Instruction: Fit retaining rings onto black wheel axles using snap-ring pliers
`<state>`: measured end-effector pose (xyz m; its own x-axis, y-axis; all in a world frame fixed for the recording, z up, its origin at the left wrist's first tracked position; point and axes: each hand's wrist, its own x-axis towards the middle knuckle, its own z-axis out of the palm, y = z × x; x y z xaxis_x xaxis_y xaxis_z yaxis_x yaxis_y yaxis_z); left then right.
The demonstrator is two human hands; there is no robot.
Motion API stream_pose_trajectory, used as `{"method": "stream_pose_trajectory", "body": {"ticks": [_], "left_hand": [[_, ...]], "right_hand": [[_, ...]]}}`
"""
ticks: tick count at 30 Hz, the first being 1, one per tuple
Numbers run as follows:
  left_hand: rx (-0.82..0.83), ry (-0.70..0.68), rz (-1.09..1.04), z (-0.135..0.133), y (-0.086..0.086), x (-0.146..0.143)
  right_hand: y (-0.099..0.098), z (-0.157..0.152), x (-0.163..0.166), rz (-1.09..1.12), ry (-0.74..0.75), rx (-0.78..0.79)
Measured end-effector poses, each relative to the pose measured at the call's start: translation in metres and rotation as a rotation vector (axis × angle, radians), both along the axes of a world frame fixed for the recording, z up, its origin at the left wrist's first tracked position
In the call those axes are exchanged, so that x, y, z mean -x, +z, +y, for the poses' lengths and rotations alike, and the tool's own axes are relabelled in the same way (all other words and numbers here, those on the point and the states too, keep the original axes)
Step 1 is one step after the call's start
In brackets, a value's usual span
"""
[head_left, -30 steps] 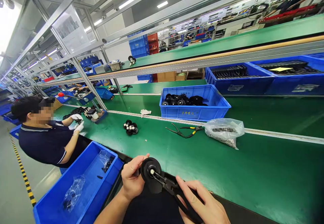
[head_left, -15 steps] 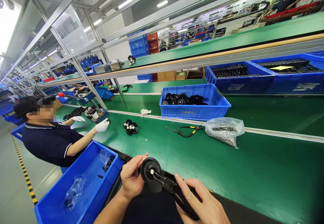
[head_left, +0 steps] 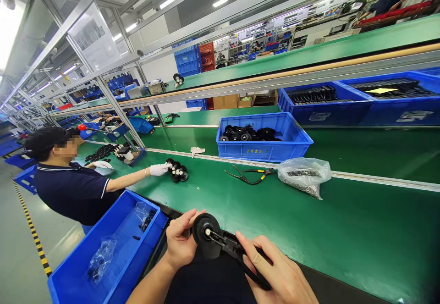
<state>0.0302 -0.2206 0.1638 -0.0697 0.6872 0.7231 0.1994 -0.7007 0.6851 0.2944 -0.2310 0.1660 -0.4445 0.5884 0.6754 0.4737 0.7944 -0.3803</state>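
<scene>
My left hand (head_left: 181, 240) is closed on the edge of a black wheel (head_left: 202, 223), which has a pale pin at its centre. Wrapped around the handles of black pliers (head_left: 229, 245) is my right hand (head_left: 275, 267). The thin tips of these pliers reach into the hub of the wheel, next to the pin. Whether the tips grip a small ring there is too small to tell. Both hands are in front of the bench's near edge, low in the view.
A blue bin (head_left: 264, 150) of black wheels stands on the green bench (head_left: 343, 230). Other pliers (head_left: 249, 175) lie beside a clear bag of small metal parts (head_left: 304, 175). Several wheels (head_left: 177, 171) sit near a co-worker's gloved hand (head_left: 160, 169). A large blue bin (head_left: 113, 253) is at left.
The co-worker's gloved hand has reached right, to the group of wheels on the bench. My hands keep the wheel and pliers together, with only a slight shift.
</scene>
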Motion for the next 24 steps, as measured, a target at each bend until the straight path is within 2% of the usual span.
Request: {"method": "stream_pose_trajectory", "body": {"ticks": [7,11,15,18,20,21,24], "left_hand": [[-0.023,0.094,-0.070,-0.003,0.005,-0.009],[-0.013,0.075,-0.040,-0.001,0.002,-0.005],[-0.018,0.045,-0.010,0.000,-0.002,0.000],[0.038,0.026,-0.010,0.000,-0.006,0.001],[0.165,0.011,-0.055,0.003,-0.013,-0.001],[0.278,-0.006,-0.104,0.008,-0.018,-0.004],[0.731,-0.116,-0.382,0.038,-0.036,-0.020]], "right_hand": [[-0.005,-0.007,0.007,0.004,-0.023,0.049],[-0.009,-0.006,0.009,0.013,-0.021,0.080],[-0.009,-0.002,0.010,0.048,-0.012,0.041],[-0.007,-0.001,0.010,0.109,-0.013,0.032],[-0.010,-0.002,0.009,0.208,-0.013,0.045],[-0.014,-0.004,0.008,0.262,-0.030,0.057],[-0.036,-0.007,0.005,0.370,-0.156,0.126]]}}
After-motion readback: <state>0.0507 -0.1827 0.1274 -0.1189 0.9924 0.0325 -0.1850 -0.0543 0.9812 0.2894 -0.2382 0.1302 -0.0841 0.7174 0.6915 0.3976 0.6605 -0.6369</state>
